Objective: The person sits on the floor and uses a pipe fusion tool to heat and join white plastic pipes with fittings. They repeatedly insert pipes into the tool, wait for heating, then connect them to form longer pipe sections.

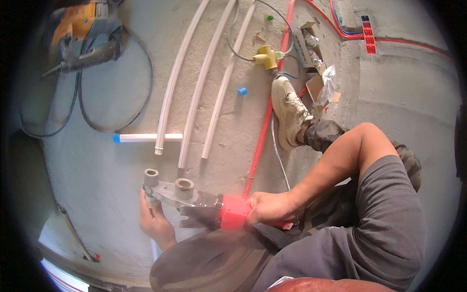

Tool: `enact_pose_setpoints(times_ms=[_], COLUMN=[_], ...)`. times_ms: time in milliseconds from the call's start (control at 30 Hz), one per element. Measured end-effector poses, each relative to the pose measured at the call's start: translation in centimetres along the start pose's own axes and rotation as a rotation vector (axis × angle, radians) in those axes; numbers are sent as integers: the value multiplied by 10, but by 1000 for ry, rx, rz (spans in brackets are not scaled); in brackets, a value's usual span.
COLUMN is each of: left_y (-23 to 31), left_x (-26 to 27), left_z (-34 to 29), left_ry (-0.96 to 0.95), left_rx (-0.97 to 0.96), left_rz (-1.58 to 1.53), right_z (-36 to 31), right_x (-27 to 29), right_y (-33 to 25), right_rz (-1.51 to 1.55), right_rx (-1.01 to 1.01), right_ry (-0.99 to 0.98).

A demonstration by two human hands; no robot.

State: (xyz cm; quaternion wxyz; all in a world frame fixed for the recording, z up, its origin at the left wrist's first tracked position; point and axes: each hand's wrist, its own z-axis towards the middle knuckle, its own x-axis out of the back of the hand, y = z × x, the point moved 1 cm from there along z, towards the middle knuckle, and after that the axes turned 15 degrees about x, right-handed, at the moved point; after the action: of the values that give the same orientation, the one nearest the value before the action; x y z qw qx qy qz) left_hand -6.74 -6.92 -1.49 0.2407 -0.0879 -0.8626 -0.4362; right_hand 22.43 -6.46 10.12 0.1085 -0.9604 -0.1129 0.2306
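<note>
My right hand point(272, 207) is closed round the red handle end of a pipe fusion welder point(234, 212), which lies across in front of my knee. Its flat metal plate points left and carries two grey round heating sockets, one at the tip point(151, 177) and a second point(184, 188) nearer the handle. Under the tip, my left hand point(154, 221) has thumb and fingers closed about a small greyish piece point(152, 198). Whether that piece is fixed to the plate is hard to tell.
Three long white pipes point(197, 92) lie ahead on the concrete floor, beside a short blue-ended pipe point(148, 138). A yellow power drill point(80, 24) with its cable is far left. Red conduit point(262, 141), a yellow connector point(265, 57) and an open carton point(306, 46) lie near my shoe.
</note>
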Motion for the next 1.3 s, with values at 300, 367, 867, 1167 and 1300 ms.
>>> enact_pose_setpoints(times_ms=[300,367,867,1167,1300], left_y=[-30,-31,-55,-59,-7], left_x=[17,12,-35,-33,-42], left_z=[-13,-10,5,7,24], left_ry=[43,12,-69,214,220], left_rx=[-59,40,34,-54,-199], left_rz=[50,36,-112,303,512], right_z=[-9,-26,-264,-215,-235], right_x=[82,143,803,885,816], right_y=[-110,-165,-66,1,33], right_rz=[-454,-499,-525,97,94], right_rx=[689,976,302,498,385], right_ry=[434,679,2173,931,1232])
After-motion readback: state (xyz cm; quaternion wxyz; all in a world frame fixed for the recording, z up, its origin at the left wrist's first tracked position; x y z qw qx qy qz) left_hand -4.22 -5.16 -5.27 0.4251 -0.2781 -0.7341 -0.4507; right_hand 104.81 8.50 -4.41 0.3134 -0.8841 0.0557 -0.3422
